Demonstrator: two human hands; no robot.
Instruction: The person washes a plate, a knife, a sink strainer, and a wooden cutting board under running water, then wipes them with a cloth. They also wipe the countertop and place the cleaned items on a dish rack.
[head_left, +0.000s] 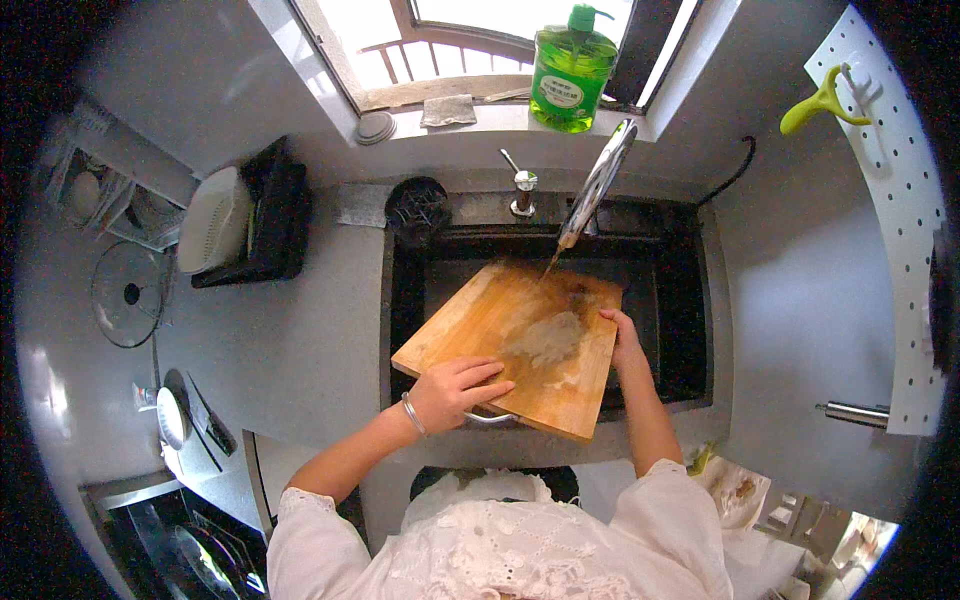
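Observation:
A wooden cutting board (457, 315) lies tilted across the front of the dark sink (679, 300). Its top face is wet, with a shiny patch in the middle and a dark area near the far corner. My left hand (459, 386) lies over the near left edge, fingers spread on the wood and thumb hidden. With the thumb on top, my right hand (621, 334) grips the right edge; its other fingers are mostly hidden. A metal handle (491, 418) shows at the near edge. From the chrome faucet (600, 184), a thin stream reaches the board's far part.
Green liquid soap in a pump bottle (574, 79) stands on the windowsill. Left of the sink are a black round container (417, 206) and a black rack (285, 217) with a white basket (217, 221). A yellow-green peeler (821, 105) hangs on the white pegboard (907, 225).

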